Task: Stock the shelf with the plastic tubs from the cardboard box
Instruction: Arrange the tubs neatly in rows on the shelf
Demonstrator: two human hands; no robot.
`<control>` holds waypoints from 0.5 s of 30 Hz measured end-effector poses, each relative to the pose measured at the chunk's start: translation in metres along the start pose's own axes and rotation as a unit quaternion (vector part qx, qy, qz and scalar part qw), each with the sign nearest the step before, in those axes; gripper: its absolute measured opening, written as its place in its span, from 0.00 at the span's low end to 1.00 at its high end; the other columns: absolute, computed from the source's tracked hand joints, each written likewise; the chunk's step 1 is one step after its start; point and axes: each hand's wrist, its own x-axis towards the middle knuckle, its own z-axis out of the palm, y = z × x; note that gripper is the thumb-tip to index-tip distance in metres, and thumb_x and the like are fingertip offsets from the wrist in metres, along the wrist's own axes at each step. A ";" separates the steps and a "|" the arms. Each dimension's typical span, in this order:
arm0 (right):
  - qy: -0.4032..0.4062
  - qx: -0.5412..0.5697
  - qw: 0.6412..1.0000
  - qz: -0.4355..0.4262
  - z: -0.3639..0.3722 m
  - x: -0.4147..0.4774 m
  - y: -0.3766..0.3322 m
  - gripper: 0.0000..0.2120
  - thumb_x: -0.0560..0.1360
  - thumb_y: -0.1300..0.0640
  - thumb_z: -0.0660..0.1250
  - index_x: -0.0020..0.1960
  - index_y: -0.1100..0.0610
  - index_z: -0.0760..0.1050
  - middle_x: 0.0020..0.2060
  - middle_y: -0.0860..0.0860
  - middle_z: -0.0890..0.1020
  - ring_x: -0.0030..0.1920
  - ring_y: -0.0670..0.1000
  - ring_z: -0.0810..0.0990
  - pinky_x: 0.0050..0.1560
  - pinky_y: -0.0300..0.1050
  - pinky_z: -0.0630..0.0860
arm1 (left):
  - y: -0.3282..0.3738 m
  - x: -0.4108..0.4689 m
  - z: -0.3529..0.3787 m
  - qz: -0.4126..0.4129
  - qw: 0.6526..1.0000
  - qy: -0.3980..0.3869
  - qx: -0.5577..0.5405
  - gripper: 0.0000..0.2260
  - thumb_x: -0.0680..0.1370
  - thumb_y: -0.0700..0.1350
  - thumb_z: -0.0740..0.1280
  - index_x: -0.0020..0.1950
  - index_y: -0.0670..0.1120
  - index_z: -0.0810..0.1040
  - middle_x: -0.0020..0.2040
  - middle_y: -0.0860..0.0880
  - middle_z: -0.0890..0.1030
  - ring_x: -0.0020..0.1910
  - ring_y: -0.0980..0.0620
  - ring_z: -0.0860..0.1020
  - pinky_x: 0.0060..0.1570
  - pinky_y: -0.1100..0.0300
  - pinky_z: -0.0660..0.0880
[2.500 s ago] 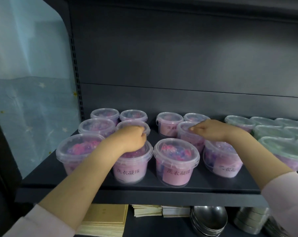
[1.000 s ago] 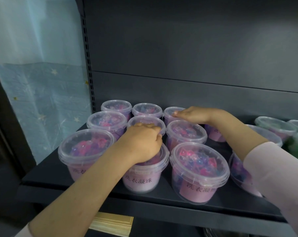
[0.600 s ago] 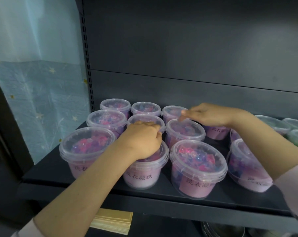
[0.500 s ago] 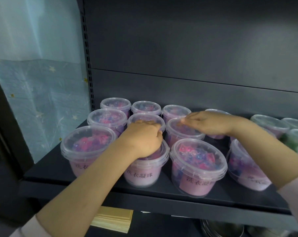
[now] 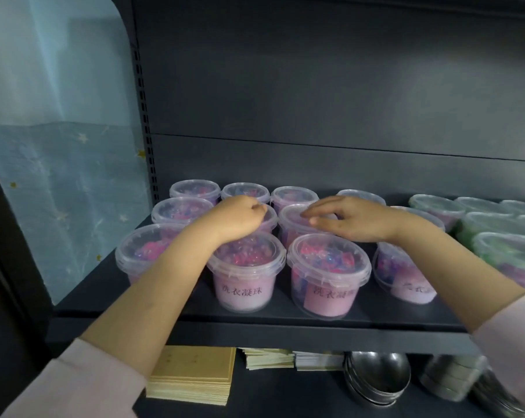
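Clear plastic tubs of pink and blue beads stand in three rows on the dark shelf. In the front row are a left tub, a labelled tub, another and a fourth. My left hand is curled into a loose fist above the labelled tub, its knuckles at the middle-row tub behind; it holds nothing. My right hand lies with fingers stretched leftwards over the lid of the neighbouring middle-row tub. No cardboard box is in view.
Green-filled tubs crowd the shelf's right end. On the shelf below lie a stack of tan cards, paper stacks and nested metal bowls. A perforated upright and blue wall bound the left.
My right hand drew back from the back-row tub to the middle-row tub's lid. My left hand lifted off the front labelled tub and shifted slightly back.
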 end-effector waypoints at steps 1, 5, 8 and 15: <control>0.012 -0.002 1.000 -0.007 -0.001 -0.012 -0.002 0.17 0.79 0.45 0.62 0.66 0.44 0.76 0.67 0.40 0.75 0.68 0.38 0.69 0.71 0.39 0.64 | -0.001 -0.004 -0.003 0.012 1.000 0.019 -0.008 0.16 0.82 0.51 0.55 0.63 0.50 0.77 0.59 0.46 0.80 0.56 0.47 0.77 0.55 0.55 0.72; 0.054 0.006 0.998 -0.037 0.005 -0.065 -0.009 0.19 0.72 0.36 0.63 0.61 0.36 0.77 0.62 0.32 0.76 0.65 0.30 0.68 0.65 0.28 0.64 | -0.007 -0.042 0.003 0.136 0.986 0.086 -0.051 0.14 0.80 0.51 0.60 0.64 0.54 0.78 0.63 0.58 0.78 0.61 0.58 0.75 0.55 0.71 0.66; 0.062 -0.002 0.997 -0.038 0.020 -0.088 -0.012 0.19 0.73 0.37 0.66 0.62 0.37 0.77 0.62 0.32 0.76 0.65 0.32 0.69 0.68 0.33 0.64 | -0.014 -0.070 0.015 0.187 0.979 0.075 0.011 0.14 0.79 0.54 0.61 0.62 0.56 0.78 0.63 0.60 0.78 0.62 0.56 0.75 0.61 0.59 0.71; 0.062 0.061 0.996 0.008 0.027 -0.087 -0.017 0.16 0.74 0.43 0.69 0.62 0.40 0.78 0.64 0.35 0.76 0.66 0.34 0.70 0.71 0.41 0.64 | -0.014 -0.078 0.017 0.170 0.981 0.069 0.063 0.15 0.79 0.55 0.61 0.63 0.56 0.76 0.62 0.56 0.79 0.59 0.52 0.76 0.56 0.51 0.75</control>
